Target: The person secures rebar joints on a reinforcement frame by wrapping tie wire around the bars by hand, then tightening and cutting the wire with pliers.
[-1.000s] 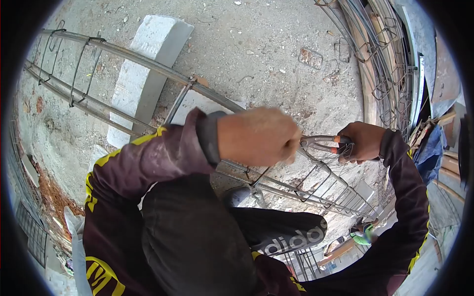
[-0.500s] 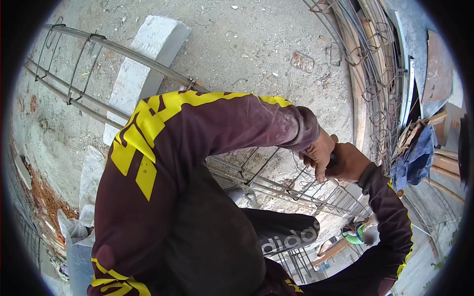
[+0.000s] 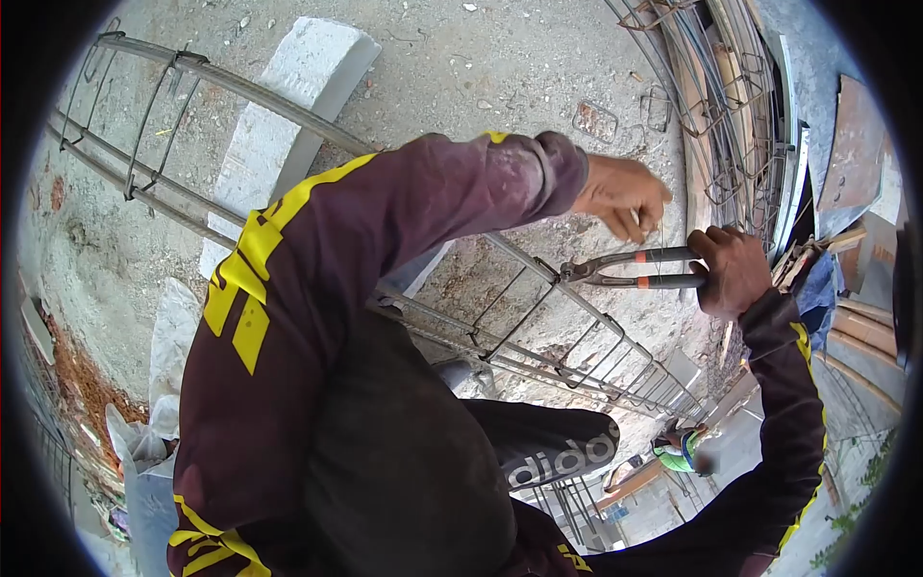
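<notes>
My right hand (image 3: 734,272) is closed round the handles of metal pincers (image 3: 601,273) with black and orange grips. The handles are spread apart, and the jaws touch the rebar cage (image 3: 606,322) at a joint of a long bar and a stirrup. Just above the grips is my left hand (image 3: 627,197), its fingers curled. A faint thin strand shows below its fingertips, but what it holds is too small to name. My left forearm crosses over the cage and hides part of it.
A pale concrete block (image 3: 279,120) lies under the cage at the upper left. Bundled bars and stirrups (image 3: 735,125) run along the upper right, near a blue tarp (image 3: 815,298). Another person (image 3: 681,450) in green is at the lower right. Small wire loops (image 3: 596,122) lie on the ground.
Half a second ago both hands were together; now my left hand is up and away from my right. The pincers, hidden then, show with their jaws at the cage.
</notes>
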`<state>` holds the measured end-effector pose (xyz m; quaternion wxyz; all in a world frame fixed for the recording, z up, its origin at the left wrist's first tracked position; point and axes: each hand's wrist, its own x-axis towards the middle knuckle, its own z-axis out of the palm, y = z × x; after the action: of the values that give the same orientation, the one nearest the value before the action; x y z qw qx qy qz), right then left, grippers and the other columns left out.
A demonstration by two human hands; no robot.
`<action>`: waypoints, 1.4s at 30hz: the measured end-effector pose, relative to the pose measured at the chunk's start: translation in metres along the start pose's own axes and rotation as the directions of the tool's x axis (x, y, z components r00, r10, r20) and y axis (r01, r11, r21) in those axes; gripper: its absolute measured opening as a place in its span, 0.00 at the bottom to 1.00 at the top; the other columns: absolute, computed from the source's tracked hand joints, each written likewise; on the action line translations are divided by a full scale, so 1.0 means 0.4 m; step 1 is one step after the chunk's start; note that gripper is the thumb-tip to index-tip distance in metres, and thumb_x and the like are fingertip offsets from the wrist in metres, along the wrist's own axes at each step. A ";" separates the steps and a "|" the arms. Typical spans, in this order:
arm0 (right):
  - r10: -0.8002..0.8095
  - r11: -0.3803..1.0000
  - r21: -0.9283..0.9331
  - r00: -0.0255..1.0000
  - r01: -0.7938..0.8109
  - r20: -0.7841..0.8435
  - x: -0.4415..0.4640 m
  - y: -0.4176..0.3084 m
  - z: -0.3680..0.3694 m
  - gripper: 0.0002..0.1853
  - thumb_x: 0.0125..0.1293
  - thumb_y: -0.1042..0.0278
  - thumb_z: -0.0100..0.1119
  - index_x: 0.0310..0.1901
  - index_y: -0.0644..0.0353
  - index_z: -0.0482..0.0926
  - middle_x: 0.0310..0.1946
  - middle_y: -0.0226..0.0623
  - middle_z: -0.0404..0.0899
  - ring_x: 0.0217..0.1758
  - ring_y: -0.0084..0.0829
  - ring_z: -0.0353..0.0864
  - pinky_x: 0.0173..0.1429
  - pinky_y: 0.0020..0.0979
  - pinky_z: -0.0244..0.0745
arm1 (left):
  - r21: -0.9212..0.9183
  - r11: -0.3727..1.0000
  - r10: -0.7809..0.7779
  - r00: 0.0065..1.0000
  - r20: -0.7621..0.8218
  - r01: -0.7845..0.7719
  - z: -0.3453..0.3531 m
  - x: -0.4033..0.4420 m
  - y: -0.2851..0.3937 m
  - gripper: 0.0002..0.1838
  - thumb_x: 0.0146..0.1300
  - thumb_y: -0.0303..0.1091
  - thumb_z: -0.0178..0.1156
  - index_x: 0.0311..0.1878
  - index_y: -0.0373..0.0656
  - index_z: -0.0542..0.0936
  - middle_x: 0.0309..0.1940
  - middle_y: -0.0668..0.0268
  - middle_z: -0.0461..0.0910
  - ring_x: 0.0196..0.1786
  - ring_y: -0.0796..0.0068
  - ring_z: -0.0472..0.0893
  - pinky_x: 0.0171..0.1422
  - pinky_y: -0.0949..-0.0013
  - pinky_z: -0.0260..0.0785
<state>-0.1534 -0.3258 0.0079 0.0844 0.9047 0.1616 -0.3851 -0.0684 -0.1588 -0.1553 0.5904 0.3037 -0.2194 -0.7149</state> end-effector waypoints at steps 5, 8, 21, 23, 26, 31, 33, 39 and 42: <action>0.029 0.999 0.036 0.977 -0.037 0.210 0.060 -0.009 -0.073 0.06 0.45 0.72 0.61 0.27 0.60 0.81 0.20 0.50 0.79 0.29 0.52 0.83 0.40 0.49 0.77 | 0.032 0.957 0.289 0.957 -0.012 -0.289 -0.028 -0.036 0.114 0.48 0.60 0.43 0.64 0.76 0.30 0.53 0.62 0.36 0.72 0.65 0.49 0.76 0.64 0.63 0.73; -0.022 0.991 0.134 0.961 -0.016 0.277 0.082 0.020 -0.076 0.09 0.47 0.70 0.62 0.31 0.63 0.83 0.23 0.49 0.81 0.30 0.49 0.84 0.40 0.46 0.79 | 0.823 0.567 -0.056 0.995 0.083 -0.037 0.110 -0.095 0.229 0.53 0.56 0.50 0.69 0.73 0.22 0.54 0.49 0.37 0.80 0.55 0.49 0.83 0.56 0.64 0.77; 0.192 0.810 0.273 0.674 -0.520 0.714 0.083 0.001 -0.149 0.25 0.48 0.67 0.72 0.48 0.65 0.77 0.34 0.39 0.84 0.31 0.35 0.87 0.35 0.39 0.82 | 0.819 0.569 0.362 0.916 -0.171 -0.072 0.200 0.101 0.007 0.45 0.47 0.46 0.75 0.60 0.24 0.66 0.36 0.49 0.84 0.40 0.50 0.85 0.46 0.60 0.77; 0.118 0.978 0.135 0.954 -0.160 0.277 0.021 0.003 -0.131 0.21 0.51 0.68 0.70 0.47 0.62 0.77 0.39 0.38 0.81 0.40 0.36 0.84 0.46 0.41 0.80 | 0.630 0.776 0.053 0.997 -0.053 -0.008 0.157 0.105 0.033 0.34 0.48 0.42 0.73 0.52 0.27 0.74 0.27 0.57 0.83 0.27 0.66 0.84 0.30 0.67 0.75; -0.062 0.941 -0.337 0.967 -0.026 -0.246 -0.038 -0.033 -0.082 0.18 0.54 0.65 0.65 0.47 0.58 0.77 0.46 0.36 0.77 0.53 0.36 0.78 0.61 0.43 0.71 | 0.513 0.858 0.011 1.000 0.026 -0.022 0.142 0.121 0.014 0.25 0.47 0.40 0.73 0.43 0.32 0.79 0.21 0.63 0.80 0.20 0.76 0.79 0.22 0.72 0.69; -0.094 0.884 -0.439 0.860 -0.160 -0.502 -0.077 -0.066 0.062 0.14 0.56 0.63 0.59 0.43 0.58 0.76 0.43 0.36 0.76 0.52 0.34 0.74 0.58 0.39 0.68 | 0.340 0.940 -0.077 0.953 0.293 -0.028 0.142 0.125 0.024 0.16 0.51 0.44 0.71 0.32 0.40 0.83 0.20 0.67 0.82 0.20 0.78 0.78 0.21 0.74 0.63; -0.070 0.928 -0.361 0.913 -0.088 -0.401 -0.067 -0.046 0.063 0.14 0.55 0.63 0.59 0.41 0.59 0.77 0.38 0.35 0.75 0.47 0.34 0.74 0.54 0.36 0.68 | 0.535 0.837 -0.001 0.977 0.215 -0.117 0.131 0.131 0.020 0.19 0.50 0.46 0.72 0.33 0.38 0.83 0.23 0.65 0.83 0.24 0.76 0.80 0.26 0.72 0.67; -0.161 0.945 -0.328 0.880 0.006 -0.447 -0.014 -0.020 0.042 0.17 0.51 0.58 0.63 0.40 0.59 0.78 0.34 0.32 0.77 0.41 0.32 0.75 0.45 0.33 0.71 | 0.905 0.404 0.551 0.753 -0.360 0.136 0.236 0.039 -0.006 0.31 0.46 0.51 0.71 0.42 0.31 0.79 0.40 0.49 0.79 0.49 0.49 0.80 0.66 0.52 0.64; -0.049 0.959 -0.278 0.930 -0.058 -0.363 -0.003 -0.028 0.034 0.17 0.52 0.59 0.64 0.42 0.57 0.79 0.34 0.32 0.78 0.42 0.32 0.76 0.46 0.33 0.71 | 0.884 0.458 0.605 0.698 -0.384 0.089 0.243 0.054 -0.038 0.31 0.45 0.50 0.72 0.42 0.30 0.78 0.40 0.50 0.80 0.47 0.51 0.81 0.63 0.52 0.66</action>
<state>-0.1674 -0.3194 -0.0011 0.1825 0.9394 0.2260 -0.1823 -0.1492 -0.1814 -0.0992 0.5053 0.7426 -0.3661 -0.2434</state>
